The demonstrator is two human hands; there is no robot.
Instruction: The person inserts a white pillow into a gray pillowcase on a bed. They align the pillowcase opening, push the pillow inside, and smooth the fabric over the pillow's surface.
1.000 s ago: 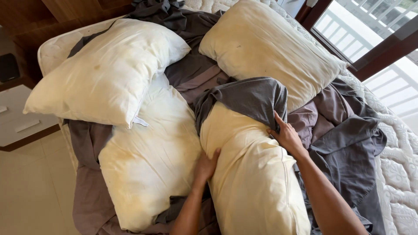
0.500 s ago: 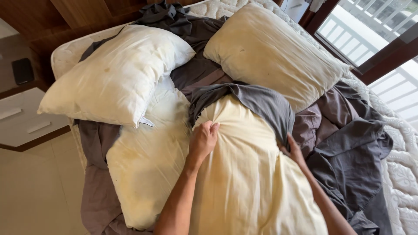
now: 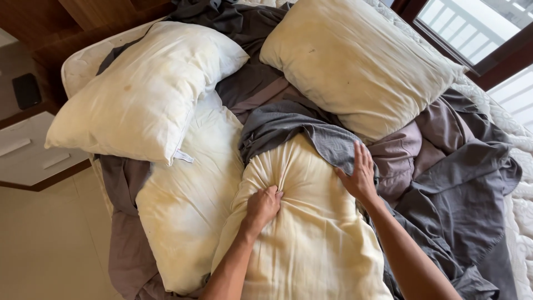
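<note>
Left hand point(image 3: 262, 206) dropped lower, bunching cream pillow point(image 3: 311, 244); grey pillowcase point(image 3: 300, 130) edge above.

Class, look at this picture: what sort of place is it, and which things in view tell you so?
Most likely a bedroom. A bed is heaped with bare pillows and grey sheets, and a bedside cabinet stands beside it.

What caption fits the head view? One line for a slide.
Left hand grips a cream pillow while right hand holds the grey pillowcase.
</note>
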